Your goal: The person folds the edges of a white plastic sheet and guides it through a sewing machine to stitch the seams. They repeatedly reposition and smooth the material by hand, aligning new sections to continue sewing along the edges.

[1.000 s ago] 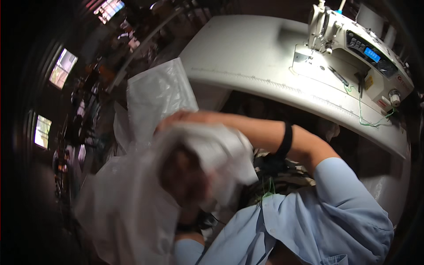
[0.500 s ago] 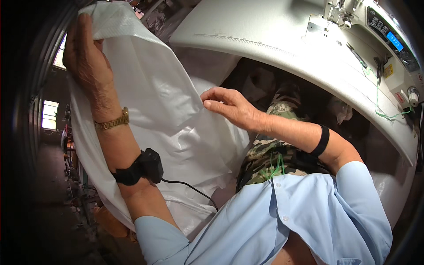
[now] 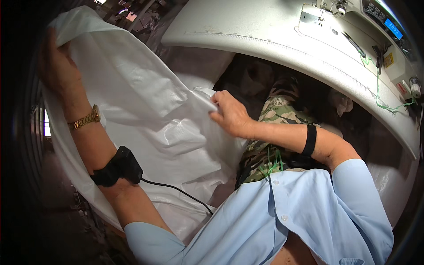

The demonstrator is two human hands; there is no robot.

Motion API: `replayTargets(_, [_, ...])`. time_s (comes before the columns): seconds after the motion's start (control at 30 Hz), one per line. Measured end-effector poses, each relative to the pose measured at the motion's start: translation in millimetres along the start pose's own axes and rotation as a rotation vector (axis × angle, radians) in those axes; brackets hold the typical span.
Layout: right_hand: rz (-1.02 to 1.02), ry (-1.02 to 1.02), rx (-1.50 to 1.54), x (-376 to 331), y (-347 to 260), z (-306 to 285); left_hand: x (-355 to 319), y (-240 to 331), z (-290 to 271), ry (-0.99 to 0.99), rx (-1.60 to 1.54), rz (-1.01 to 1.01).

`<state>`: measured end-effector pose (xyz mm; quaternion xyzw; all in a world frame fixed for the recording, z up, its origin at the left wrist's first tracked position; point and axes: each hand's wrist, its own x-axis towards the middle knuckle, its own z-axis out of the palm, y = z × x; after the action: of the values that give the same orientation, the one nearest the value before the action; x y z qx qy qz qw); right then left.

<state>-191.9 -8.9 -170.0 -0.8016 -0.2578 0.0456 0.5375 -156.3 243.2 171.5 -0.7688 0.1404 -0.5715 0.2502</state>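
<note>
Below the sewing table [image 3: 265, 48], left hand [image 3: 57, 73] grips white sack [image 3: 145, 115] top; right hand [image 3: 232, 117] fingers pinch its edge. Rec. even tension, keep cloth flat, no slack.

Open room: bare near edge of the counter [image 3: 265, 39].
Obstacles: white sheet [image 3: 145, 115] spread leftward; sewing machine [image 3: 375, 31] on far right.

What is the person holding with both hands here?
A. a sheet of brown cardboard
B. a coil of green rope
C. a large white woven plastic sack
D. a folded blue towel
C: the left hand and the right hand both grip the large white woven plastic sack, spread out between them.
</note>
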Motion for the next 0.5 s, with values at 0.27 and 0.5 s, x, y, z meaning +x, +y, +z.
replayTargets(0.27, [0.256, -0.650, 1.363, 29, 46, -60, -26, -125, -8, -0.060, 0.602, 0.141])
replayTargets(0.5, [0.312, -0.335, 0.613, 48, 63, -48, -36, -179, -18, -0.198, 1.026, -0.002])
